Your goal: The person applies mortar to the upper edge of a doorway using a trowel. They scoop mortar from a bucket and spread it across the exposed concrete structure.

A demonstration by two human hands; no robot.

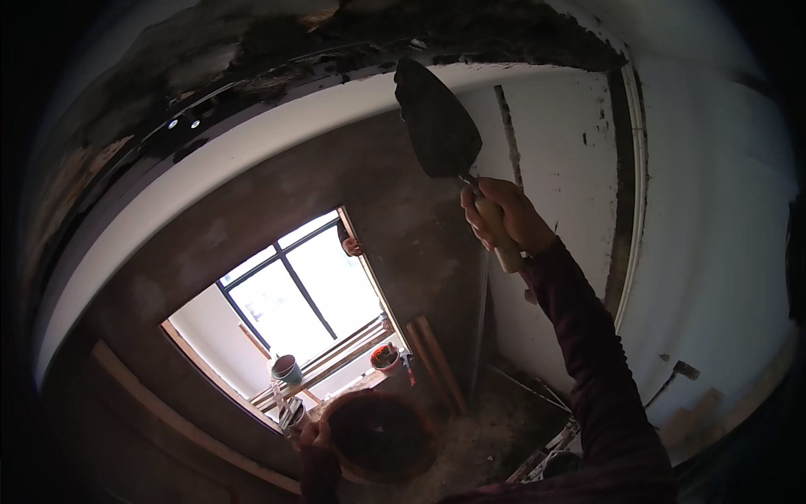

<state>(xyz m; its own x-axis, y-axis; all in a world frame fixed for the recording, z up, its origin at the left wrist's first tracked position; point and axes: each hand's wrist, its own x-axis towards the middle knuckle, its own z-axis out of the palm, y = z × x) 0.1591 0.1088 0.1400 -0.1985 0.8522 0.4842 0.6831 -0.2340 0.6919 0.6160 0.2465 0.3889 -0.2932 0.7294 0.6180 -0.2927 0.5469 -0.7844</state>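
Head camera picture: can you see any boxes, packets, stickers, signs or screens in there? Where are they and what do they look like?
None that I can make out: no packets, labels, signs or screens.
Closest things are plain containers:
Round brown bowl, bottom middle, held by the left hand.
Small pale pot on the window sill, no label visible.
Small pot with red top on the sill, further right.
The right hand holds a dark trowel.

A bright window (294, 294) with dark bars sits in a grey, rough wall (395, 193). On its sill stand a pale bucket (285, 368) and a small pot (384, 356) with red inside. Wooden planks (435, 361) lean beside it. Above me, a white beam (252, 143) meets a dark, patchy ceiling (252, 42).
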